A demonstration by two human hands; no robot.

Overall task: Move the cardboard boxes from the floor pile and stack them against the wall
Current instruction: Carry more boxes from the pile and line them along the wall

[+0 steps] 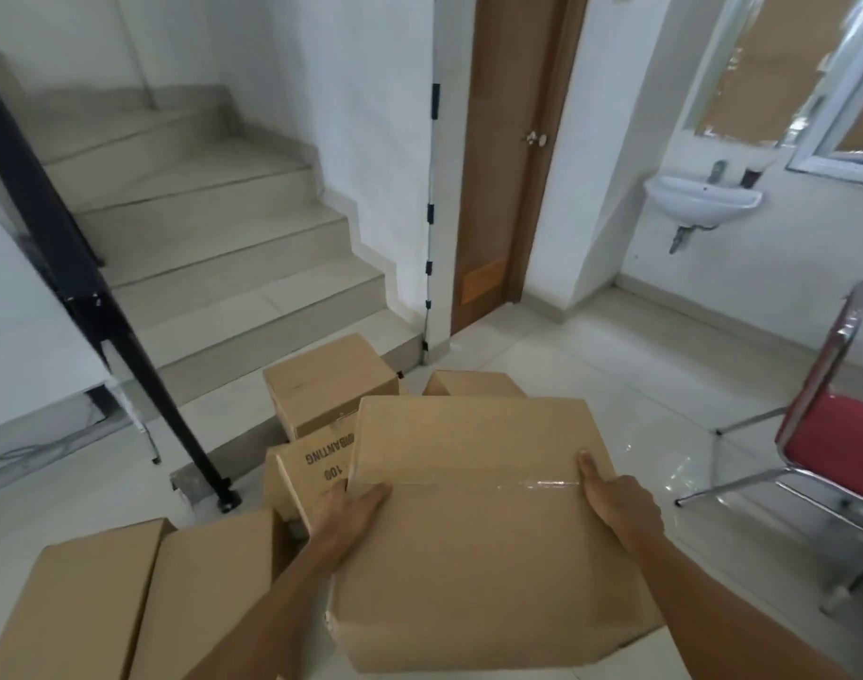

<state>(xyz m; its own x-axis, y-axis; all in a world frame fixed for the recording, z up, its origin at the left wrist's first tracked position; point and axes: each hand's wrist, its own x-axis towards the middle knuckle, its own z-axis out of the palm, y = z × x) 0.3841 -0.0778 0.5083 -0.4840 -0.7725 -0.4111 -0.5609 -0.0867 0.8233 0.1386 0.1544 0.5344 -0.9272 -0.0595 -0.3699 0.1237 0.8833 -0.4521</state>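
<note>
A large taped cardboard box (478, 522) fills the lower middle of the head view, held up in front of me. My left hand (351, 507) grips its left edge and my right hand (616, 498) grips its right edge, thumb on top by the clear tape. Beyond it on the floor sit a printed box (312, 473), a plain box (329, 385) by the stairs and part of another box (473, 385). Two more boxes (140, 591) lie at lower left.
A tiled staircase (213, 228) with a black railing (76, 267) rises at left. A brown door (513, 164) stands ahead, a white wall sink (699, 201) at right, and a red chair (831, 434) on the glossy floor at far right.
</note>
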